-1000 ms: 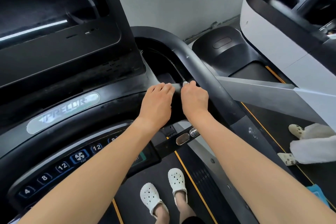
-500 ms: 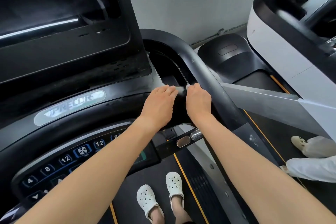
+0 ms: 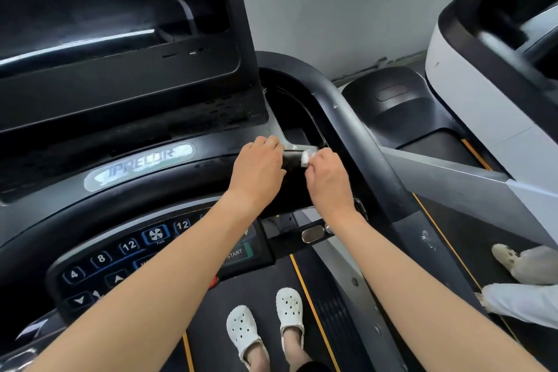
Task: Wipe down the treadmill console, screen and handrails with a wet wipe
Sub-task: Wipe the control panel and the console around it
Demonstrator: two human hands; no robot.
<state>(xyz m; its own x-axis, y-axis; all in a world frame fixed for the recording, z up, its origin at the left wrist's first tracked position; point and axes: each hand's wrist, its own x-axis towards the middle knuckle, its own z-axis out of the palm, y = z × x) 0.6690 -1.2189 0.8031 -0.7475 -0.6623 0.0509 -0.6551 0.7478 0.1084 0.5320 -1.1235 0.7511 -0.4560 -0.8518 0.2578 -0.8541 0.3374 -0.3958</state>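
Pinched in the curled fingers of the right hand, a small bunched white wet wipe sits over the console's right corner. The left hand curls down just beside it onto something dark and glossy; packet or bare plastic, I cannot tell. Nearest lies the black keypad panel with blue-ringed buttons. Beyond the hands come the recessed black side tray, the curved black handrail and the large dark glossy screen. The wipe seems only being readied — next it wants spreading flat, then pressing to a surface.
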